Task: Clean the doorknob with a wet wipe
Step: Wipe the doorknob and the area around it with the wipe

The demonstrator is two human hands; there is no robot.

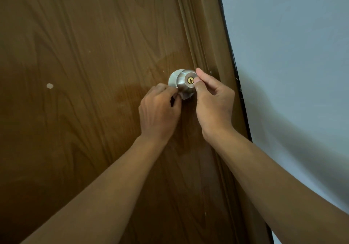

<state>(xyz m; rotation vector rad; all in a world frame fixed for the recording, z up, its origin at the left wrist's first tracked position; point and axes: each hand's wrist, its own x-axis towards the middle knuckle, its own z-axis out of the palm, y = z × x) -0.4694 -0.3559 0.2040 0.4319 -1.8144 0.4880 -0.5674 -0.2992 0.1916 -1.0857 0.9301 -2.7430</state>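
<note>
Right hand [213, 100] pinching doorknob [186, 82] steady; left hand [159, 109] curled below on what looks like wet wipe [184, 96]; rub all round, behind too.

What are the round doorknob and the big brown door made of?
The doorknob looks like brushed silvery metal: it has a dull grey sheen, with a brassy yellow keyhole in the middle. The door looks like wood or a wood-look coating, brown with wavy grain lines; which one, I cannot tell.
</note>
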